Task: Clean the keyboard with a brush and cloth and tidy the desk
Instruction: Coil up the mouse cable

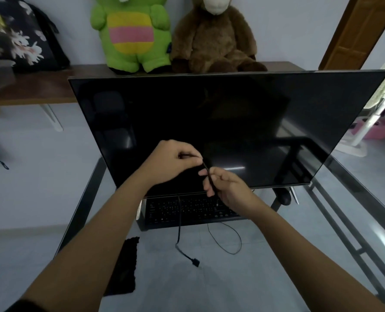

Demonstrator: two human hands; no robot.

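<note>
From where I stand, no writing can be read. The keyboard (187,209) shows pale marks on its keys, too small and blurred to make out. The monitor (209,122) is dark. A small blue tag on the green plush toy (130,34) is illegible too.

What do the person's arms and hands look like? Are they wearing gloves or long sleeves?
No gloves. The left hand and right hand are bare, with no ring, watch or bracelet showing. The left forearm and right forearm are bare too. Only at the bottom left corner is there a dark strip, maybe the edge of a short sleeve.
</note>
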